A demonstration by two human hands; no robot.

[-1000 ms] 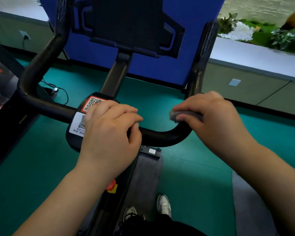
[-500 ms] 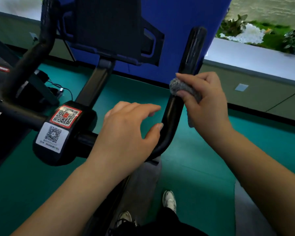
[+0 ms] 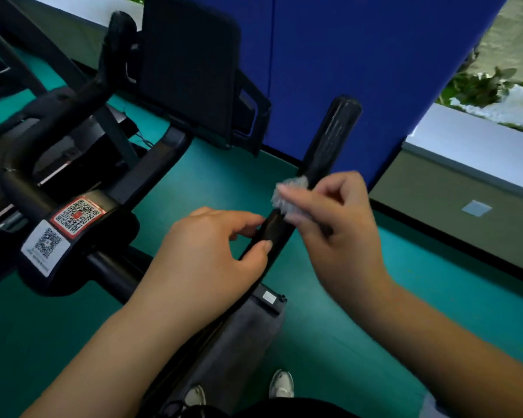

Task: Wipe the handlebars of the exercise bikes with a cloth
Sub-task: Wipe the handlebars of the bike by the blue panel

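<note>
While my right hand (image 3: pixel 338 224) pinches the small grey cloth (image 3: pixel 290 197) against the black handlebar (image 3: pixel 326 146), my left hand (image 3: pixel 206 254) curls loosely around the same bar just below it, thumb and fingers touching the bar to keep it steady. The cloth sits bunched at my right fingertips, pressed to the near side of the right upright grip, about halfway up. A second ago this cloth was down at the bend of the bar, close to my left hand, which was then wrapped around the flat middle part. Since then I have slid the cloth up the grip, and my left hand has moved across from the middle to the foot of the grip. That tells me the bend and the low part of this grip have had a wipe. The top end of the grip, above my right hand, looks like it is not done yet. Far off past my left hand, the other grip (image 3: pixel 115 46) also waits, and so does the bar near the stickers (image 3: pixel 64 227) with the square codes. I think the job on this bike is only partly done.
</note>
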